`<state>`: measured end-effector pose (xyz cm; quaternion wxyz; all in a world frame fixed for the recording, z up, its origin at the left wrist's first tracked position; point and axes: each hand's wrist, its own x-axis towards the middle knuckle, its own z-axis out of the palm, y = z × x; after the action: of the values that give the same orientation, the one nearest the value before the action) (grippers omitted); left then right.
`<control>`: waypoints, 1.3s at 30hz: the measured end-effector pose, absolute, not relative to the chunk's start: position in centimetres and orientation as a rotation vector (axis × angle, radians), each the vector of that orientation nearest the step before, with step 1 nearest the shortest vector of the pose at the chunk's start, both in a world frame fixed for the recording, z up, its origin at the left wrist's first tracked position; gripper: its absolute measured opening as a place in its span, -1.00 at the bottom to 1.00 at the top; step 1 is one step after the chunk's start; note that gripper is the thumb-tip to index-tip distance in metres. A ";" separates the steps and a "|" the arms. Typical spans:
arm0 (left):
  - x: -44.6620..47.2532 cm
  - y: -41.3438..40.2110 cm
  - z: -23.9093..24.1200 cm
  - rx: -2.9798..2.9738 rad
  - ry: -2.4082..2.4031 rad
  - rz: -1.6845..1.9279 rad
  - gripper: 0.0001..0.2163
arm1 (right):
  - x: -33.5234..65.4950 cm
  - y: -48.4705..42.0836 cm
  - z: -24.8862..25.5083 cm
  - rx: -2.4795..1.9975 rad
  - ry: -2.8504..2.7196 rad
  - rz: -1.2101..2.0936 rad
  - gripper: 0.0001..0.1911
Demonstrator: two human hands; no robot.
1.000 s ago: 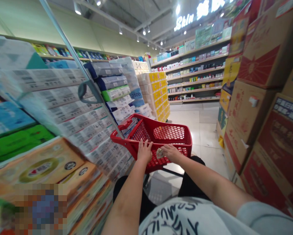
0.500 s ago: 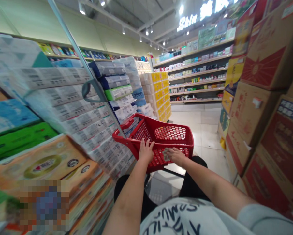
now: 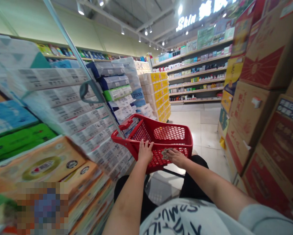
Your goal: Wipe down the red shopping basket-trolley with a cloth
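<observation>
A red plastic shopping basket (image 3: 172, 132) on a trolley frame stands in the aisle in front of me. My left hand (image 3: 144, 152) rests on its near rim with the fingers stretched out. My right hand (image 3: 176, 157) lies over the near rim too, fingers closed on a small crumpled grey cloth or paper (image 3: 165, 153) pressed against the basket's mesh. The basket looks empty inside.
Stacked tissue and paper packs (image 3: 70, 111) crowd the left side, with a slanted metal pole (image 3: 80, 65) in front of them. Cardboard cartons (image 3: 261, 98) are piled high on the right. The tiled aisle floor (image 3: 205, 130) leads to stocked shelves (image 3: 197, 75) at the back.
My right hand with the crumpled thing has shifted a little to the right along the basket rim. The left hand has stayed on the rim.
</observation>
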<state>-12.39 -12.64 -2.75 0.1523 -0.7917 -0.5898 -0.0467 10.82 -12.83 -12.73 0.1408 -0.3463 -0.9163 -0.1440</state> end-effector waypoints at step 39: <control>-12.4 -12.6 -2.7 -2.274 -1.706 -0.132 -0.44 | 11.4 -14.1 -12.0 -1.253 -2.698 -0.233 -0.67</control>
<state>-12.37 -12.64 -2.74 0.1475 -0.7902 -0.5930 -0.0460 11.36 -14.11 -12.00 0.0786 -0.4187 -0.9014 -0.0777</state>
